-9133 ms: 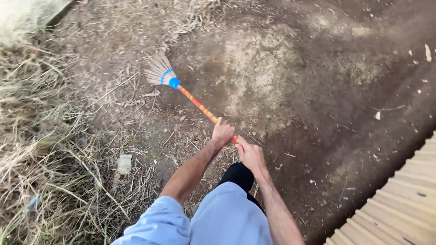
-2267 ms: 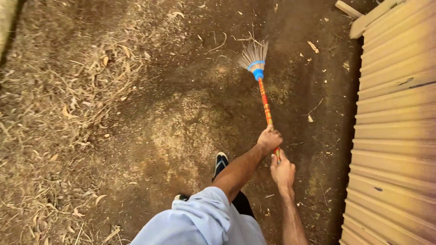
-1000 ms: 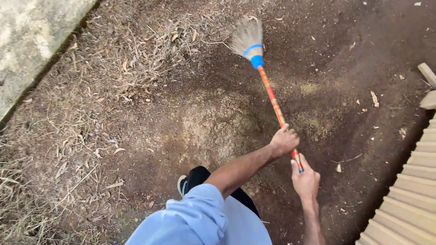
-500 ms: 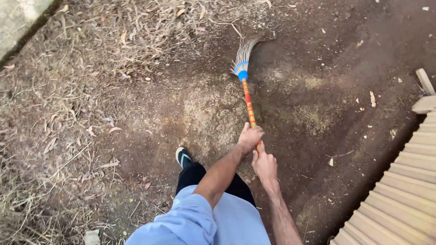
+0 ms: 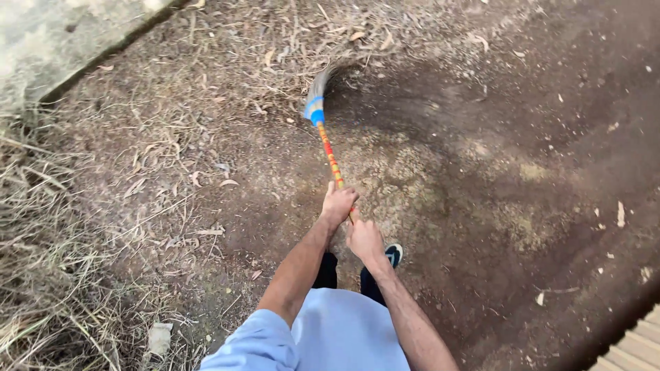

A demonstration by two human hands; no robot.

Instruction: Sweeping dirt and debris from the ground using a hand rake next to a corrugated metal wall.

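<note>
Bare brown dirt [image 5: 522,206] fills the view, with dry grass [image 5: 48,275] heaped at the left, partly cut off. Farther out, the broom [image 5: 326,130] has its bristles blurred against the ground. The left hand [image 5: 338,204] grips its orange handle; just nearer, the right hand [image 5: 364,238] clenches the hidden handle end.

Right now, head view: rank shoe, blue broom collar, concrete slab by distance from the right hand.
From the right hand:
1. Shoe, just right and below.
2. Blue broom collar, up the handle, ahead.
3. Concrete slab, far top-left corner.
</note>
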